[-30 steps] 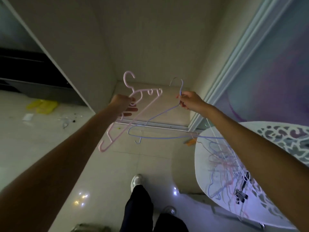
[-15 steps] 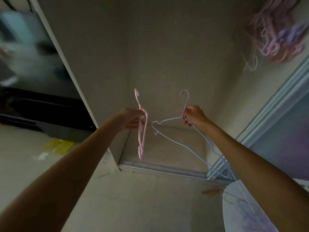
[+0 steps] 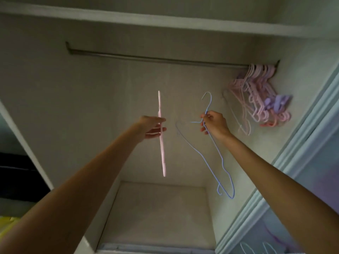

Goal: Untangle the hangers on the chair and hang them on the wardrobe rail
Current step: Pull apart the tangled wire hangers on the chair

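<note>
Hanging step: left hand (image 3: 153,128) gripping thin pink plastic hanger (image 3: 161,136), right hand (image 3: 213,124) pinching blue wire hanger (image 3: 209,149). Next: hooking both over dark metal wardrobe rail (image 3: 165,60).

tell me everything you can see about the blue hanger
The blue hanger is a thin wire frame, looking plastic-coated, pale blue. The right hand pinches its neck just below the open hook, which points up toward the wardrobe rail. Its body hangs tilted down and right, clear of the pink hanger.

Single head-worn wide-angle view, tilted upward into the open wardrobe, close, rail (image 3: 165,60) overhead.
</note>
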The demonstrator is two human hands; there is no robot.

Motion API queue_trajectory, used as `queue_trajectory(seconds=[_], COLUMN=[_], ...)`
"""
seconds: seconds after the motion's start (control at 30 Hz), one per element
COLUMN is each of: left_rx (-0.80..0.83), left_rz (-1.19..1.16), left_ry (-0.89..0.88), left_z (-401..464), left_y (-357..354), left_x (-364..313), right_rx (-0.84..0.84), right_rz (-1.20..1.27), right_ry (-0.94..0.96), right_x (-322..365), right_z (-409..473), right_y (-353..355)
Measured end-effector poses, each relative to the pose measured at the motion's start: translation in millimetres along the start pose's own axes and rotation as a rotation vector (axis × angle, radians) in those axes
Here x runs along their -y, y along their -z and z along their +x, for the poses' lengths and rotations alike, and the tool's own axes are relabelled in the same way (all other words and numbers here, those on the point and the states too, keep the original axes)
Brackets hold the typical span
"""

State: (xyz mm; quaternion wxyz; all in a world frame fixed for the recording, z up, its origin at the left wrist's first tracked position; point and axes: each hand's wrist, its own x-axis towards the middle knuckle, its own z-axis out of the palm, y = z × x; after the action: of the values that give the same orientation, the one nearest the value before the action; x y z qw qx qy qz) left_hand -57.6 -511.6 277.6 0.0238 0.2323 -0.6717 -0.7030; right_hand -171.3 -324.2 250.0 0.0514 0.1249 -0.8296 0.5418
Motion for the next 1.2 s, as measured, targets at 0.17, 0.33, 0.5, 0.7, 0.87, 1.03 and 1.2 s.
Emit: queue_trajectory(seconds=[0.17,0.33,0.5,0.7,0.87,1.03,1.2], left_rx=[0.028,0.036,0.067,0.061,0.069,0.093,0.12], left_rz=[-0.017,-0.001,0.08,0.148,0.187,0.202,0.199], left_ry=[-0.071,-0.108,-0.14,-0.17,-0.191,-0.188,-0.203], left_z=[44.5,81.2,114.4,148.5,163.7,169.2,169.8], left_y=[-32.7,-53.3,-61.8,-65.7,-65.2,-66.1,-69.7], left_x=[-39.8,-74.4,-94.8,-111.8,-118.9,-121.3,-122.1], right_rx=[-0.075,-0.158,-0.194,-0.233,-0.164,-0.109,-0.395], right_rz=[-0.057,-0.124,-0.162,-0.238,-0.224,-0.308,-0.728], right_ry=[0.105,0.152,0.111,0.075,-0.032,-0.071,0.194], right_x=[4.1,18.2,20.3,7.1,-7.6,-15.5,2.8], right_z=[76.9,147.6,203.7,245.6,256.0,246.9,216.6], right_y=[25.8,47.7,54.5,45.4,45.7,51.7,67.3])
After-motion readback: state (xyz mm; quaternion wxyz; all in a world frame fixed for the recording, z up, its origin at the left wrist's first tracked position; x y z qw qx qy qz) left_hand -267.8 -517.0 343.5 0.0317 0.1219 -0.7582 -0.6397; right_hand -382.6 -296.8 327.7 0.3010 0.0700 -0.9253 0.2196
